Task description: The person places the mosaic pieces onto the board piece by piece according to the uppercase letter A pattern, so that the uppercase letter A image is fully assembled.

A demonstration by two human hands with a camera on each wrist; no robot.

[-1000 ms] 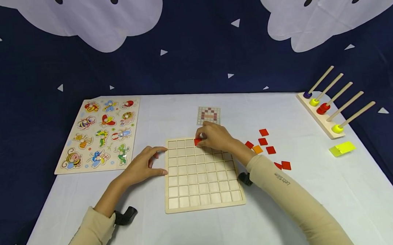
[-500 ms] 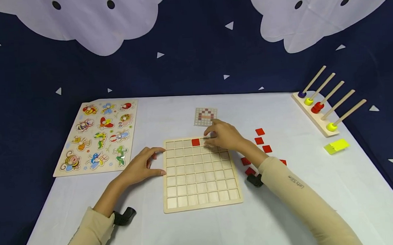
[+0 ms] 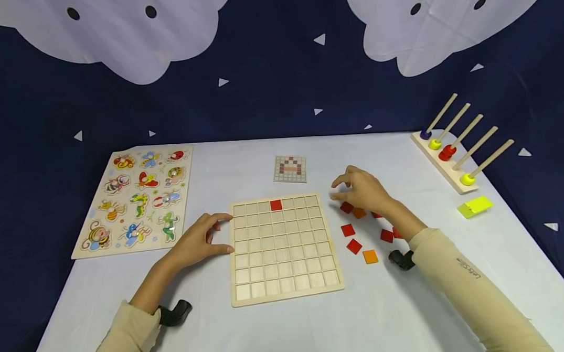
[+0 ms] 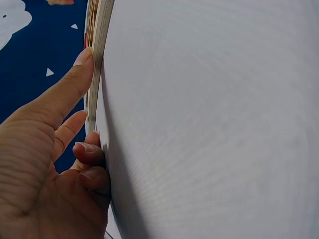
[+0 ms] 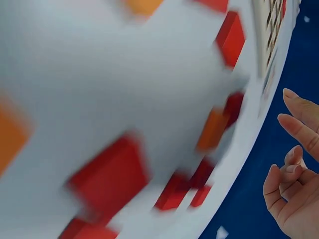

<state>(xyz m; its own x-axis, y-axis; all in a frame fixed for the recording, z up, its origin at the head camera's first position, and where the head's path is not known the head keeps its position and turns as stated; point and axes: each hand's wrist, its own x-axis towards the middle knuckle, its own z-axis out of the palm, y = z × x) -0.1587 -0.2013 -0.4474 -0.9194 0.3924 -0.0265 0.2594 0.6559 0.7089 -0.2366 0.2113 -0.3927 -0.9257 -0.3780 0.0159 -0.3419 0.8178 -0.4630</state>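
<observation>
A wooden grid board (image 3: 285,249) lies on the table, and one red square tile (image 3: 276,205) sits in a cell of its top row. My left hand (image 3: 197,242) rests against the board's left edge with thumb and forefinger extended; in the left wrist view, the fingertips touch the board's side (image 4: 102,40). My right hand (image 3: 362,187) hovers above the loose tiles right of the board, fingers apart and holding nothing. Beneath and near it lie several red tiles (image 3: 348,230) and orange tiles (image 3: 370,256); the hand and forearm hide part of some.
Behind the board lies a small pattern card (image 3: 289,169). A wooden insect puzzle (image 3: 134,201) is at the left. On the right stand a peg rack (image 3: 444,163) with coloured beads and a yellow block (image 3: 475,207). A dark blue cloth (image 3: 278,92) hangs behind the table.
My right hand has let go of the red tile, leaving it in the top row, and moved right over the loose tiles. The left hand stays at the board's edge.
</observation>
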